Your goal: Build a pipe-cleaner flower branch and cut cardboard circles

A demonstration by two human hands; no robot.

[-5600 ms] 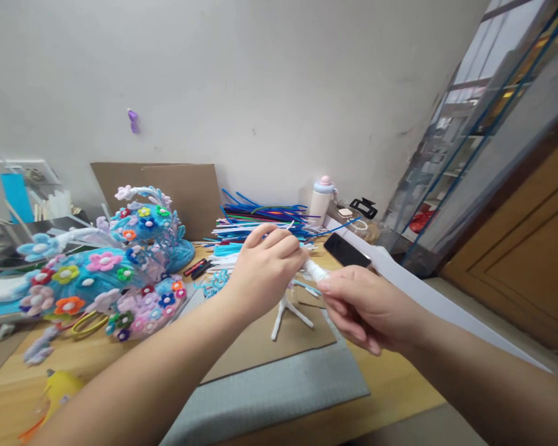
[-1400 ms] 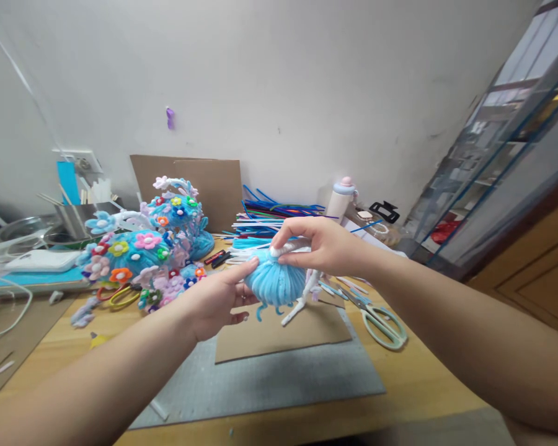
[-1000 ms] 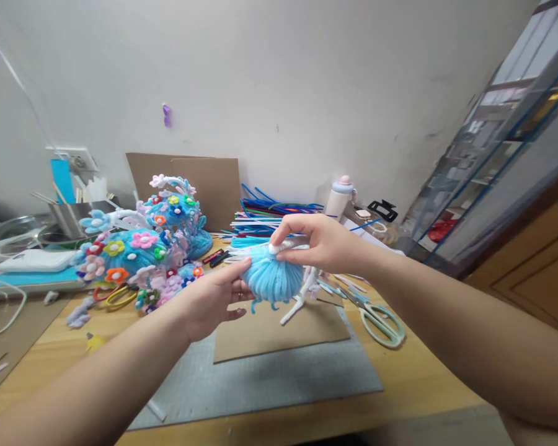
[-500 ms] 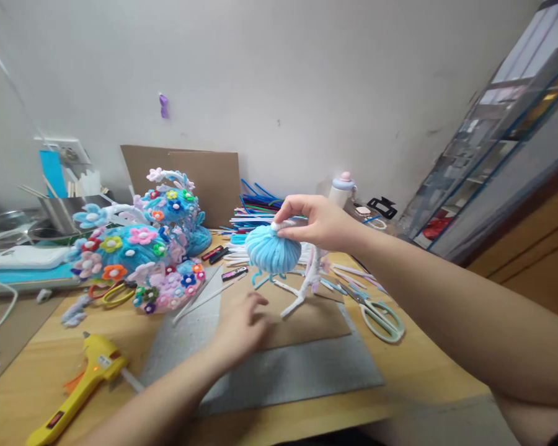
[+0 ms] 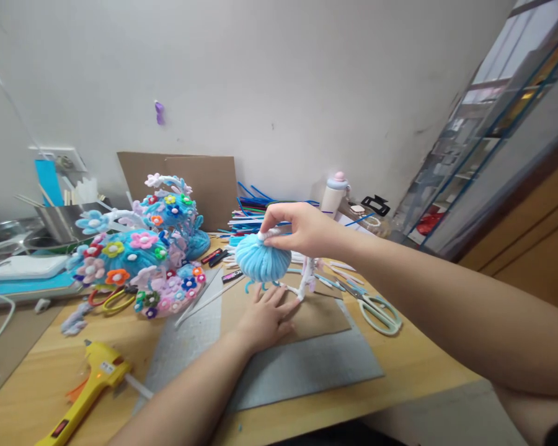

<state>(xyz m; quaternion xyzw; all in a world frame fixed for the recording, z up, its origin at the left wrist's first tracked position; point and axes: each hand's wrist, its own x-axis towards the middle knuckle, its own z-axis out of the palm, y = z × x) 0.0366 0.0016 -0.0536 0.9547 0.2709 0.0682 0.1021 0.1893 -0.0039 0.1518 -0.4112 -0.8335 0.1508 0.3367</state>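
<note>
My right hand (image 5: 297, 228) pinches the white top of a pale blue ribbed dome of fuzzy pipe cleaners (image 5: 264, 260), which hangs above the cardboard. Short blue curled ends stick out below the dome. A white wrapped stem with forked feet (image 5: 305, 280) comes down behind it to the cardboard; its upper part is hidden by my right hand. My left hand (image 5: 266, 319) lies with fingers spread on the brown cardboard sheet (image 5: 325, 322), its fingertips below the dome and close to the stem's feet. Whether they touch the feet I cannot tell.
A yellow glue gun (image 5: 97, 371) lies at the left. Flower-covered pipe-cleaner pieces (image 5: 139, 248) stand behind it. Green-handled scissors (image 5: 379, 313) lie to the right. Bundles of pipe cleaners (image 5: 251, 214), a bottle (image 5: 333, 195) and a black hair clip (image 5: 376, 204) are by the wall.
My left hand has moved forward and right, coming down spread on the cardboard beside the stem's feet. My right hand still holds the blue dome, slightly lower and further left in view.
</note>
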